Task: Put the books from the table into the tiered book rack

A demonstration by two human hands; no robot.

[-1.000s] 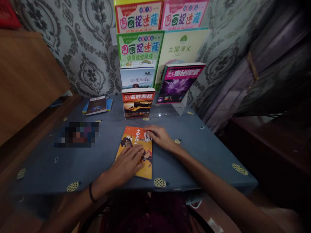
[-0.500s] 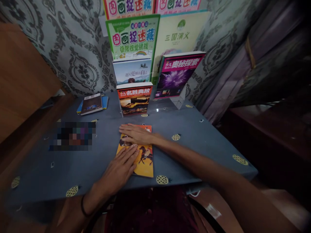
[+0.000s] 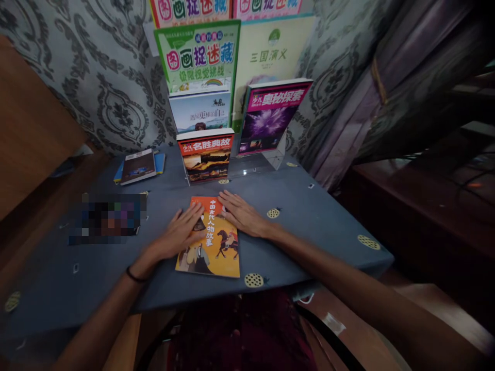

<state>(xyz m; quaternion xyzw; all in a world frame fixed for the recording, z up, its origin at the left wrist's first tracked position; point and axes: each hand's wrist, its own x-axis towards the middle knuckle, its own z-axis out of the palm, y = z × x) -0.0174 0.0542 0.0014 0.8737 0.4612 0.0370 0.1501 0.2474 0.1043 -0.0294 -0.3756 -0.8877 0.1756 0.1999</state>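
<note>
- One orange-and-yellow book point(image 3: 211, 255) lies flat, cover up, just below the centre of the frame, near the front edge of the blue table point(image 3: 297, 247).
- The left hand point(image 3: 178, 233) lies palm down over the book's left side, fingers slanting up and to the right, thumb held out sideways over the cover. It grasps nothing; the fingers are stretched out, not curled.
- The right hand point(image 3: 244, 216) lies palm down over the book's upper right corner, fingers pointing up and left, slightly parted. It is loose too.
- The two hands are apart, and the white title point(image 3: 211, 224) shows between them.
- The left forearm point(image 3: 104, 314) slants up from the lower left of the frame, with a dark band point(image 3: 136, 276) around the wrist; the right forearm point(image 3: 328, 270) comes in from the lower right, almost straight.
- At the upper centre, standing books point(image 3: 204, 159) lean on a clear stand point(image 3: 275, 158).
- Left of these, a small pile of books point(image 3: 138, 166) lies on the table.
</note>
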